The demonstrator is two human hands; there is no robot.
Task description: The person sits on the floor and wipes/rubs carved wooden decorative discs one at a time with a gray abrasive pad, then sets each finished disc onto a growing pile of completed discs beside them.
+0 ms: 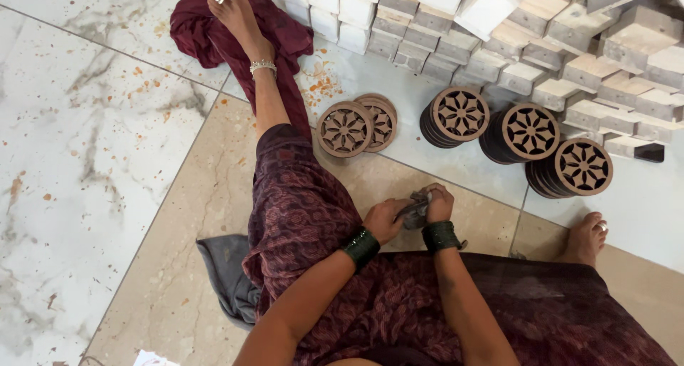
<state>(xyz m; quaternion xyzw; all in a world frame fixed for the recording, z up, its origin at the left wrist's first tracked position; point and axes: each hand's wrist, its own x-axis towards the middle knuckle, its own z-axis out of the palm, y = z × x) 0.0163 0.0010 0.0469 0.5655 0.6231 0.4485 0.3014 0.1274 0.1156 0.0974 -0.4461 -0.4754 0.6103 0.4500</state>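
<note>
I sit on the floor with my left leg stretched out. My left hand (385, 218) and my right hand (438, 202) meet just in front of my lap, both closed around a small dark greyish piece (415, 213); what it is cannot be made out. Both wrists wear dark green bangles. Beyond my hands, a short stack of round carved wooden discs (345, 129) with a flower cut-out pattern lies flat on the floor.
Three rolls of the same discs (531, 132) lie on their sides at the right. Behind them rises a heap of pale wooden blocks (541, 24). A maroon cloth (206, 31) lies under my left foot, a grey cloth (224, 266) by my hip.
</note>
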